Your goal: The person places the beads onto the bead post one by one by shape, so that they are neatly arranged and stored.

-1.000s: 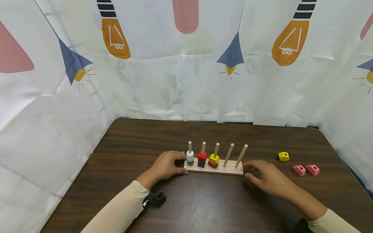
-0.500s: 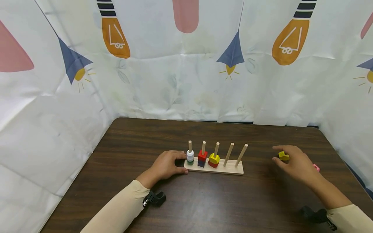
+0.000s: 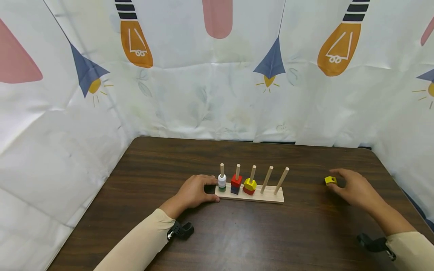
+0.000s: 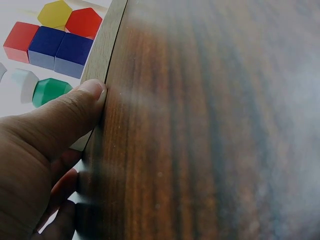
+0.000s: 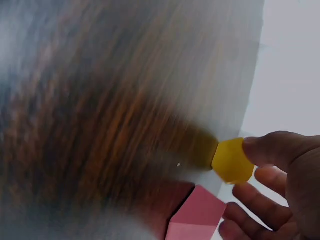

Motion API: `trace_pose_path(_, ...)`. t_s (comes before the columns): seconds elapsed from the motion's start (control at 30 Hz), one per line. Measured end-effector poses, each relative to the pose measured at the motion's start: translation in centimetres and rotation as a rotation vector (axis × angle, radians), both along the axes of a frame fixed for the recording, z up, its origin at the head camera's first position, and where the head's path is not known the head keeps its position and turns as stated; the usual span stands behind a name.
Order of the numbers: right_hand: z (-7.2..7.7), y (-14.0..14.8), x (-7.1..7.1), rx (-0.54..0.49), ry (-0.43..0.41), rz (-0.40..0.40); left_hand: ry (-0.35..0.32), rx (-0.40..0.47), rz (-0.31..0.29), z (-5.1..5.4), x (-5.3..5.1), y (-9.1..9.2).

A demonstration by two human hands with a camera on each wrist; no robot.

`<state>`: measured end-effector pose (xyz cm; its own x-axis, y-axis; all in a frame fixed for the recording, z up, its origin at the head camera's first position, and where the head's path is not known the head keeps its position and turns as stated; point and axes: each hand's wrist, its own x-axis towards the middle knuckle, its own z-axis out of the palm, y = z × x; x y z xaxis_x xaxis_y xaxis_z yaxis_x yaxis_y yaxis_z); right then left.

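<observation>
At the left end of the wooden peg board point(image 3: 261, 195), my left hand point(image 3: 192, 191) holds its base, thumb on the near edge in the left wrist view. The board's left pegs carry white rings point(image 3: 222, 180) over a green one, a red block point(image 3: 236, 180) over blue, and a yellow block point(image 3: 250, 184) over red. Two pegs at the right are bare. Over to the right, my right hand point(image 3: 357, 190) pinches a loose yellow hexagonal block point(image 5: 233, 161) on the table, thumb nearer and index finger beyond. A pink block point(image 5: 196, 215) lies beside it, hidden by the hand in the head view.
The dark wood-grain table point(image 3: 169, 158) runs back to a white patterned cloth point(image 3: 190, 101) hung behind and at both sides. Each wrist wears a black strap point(image 3: 181, 230).
My right hand has left the board's right end, moved right to the loose yellow block and closed its fingers about it, covering the pink blocks. My left hand has stayed on the board.
</observation>
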<state>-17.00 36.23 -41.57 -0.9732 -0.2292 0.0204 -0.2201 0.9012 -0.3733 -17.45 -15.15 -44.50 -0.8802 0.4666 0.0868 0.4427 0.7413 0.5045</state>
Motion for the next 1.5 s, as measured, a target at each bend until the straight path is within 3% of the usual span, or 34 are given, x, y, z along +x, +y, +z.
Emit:
trace_pose_path(0.37,-0.4,0.2,-0.3,0.037,-0.032,-0.039,-0.014,-0.006,-0.001,-0.1,0.0,0.1)
trace_pose_path(0.77,0.0,-3.2,0.0,-0.023,0.024,0.017,-0.001,-0.007,-0.002,-0.1,0.0,0.1)
trace_pose_path(1.5,5.0,-8.8,1.9,-0.154,0.228,0.064,-0.003,0.000,0.009,0.0,0.0,0.1)
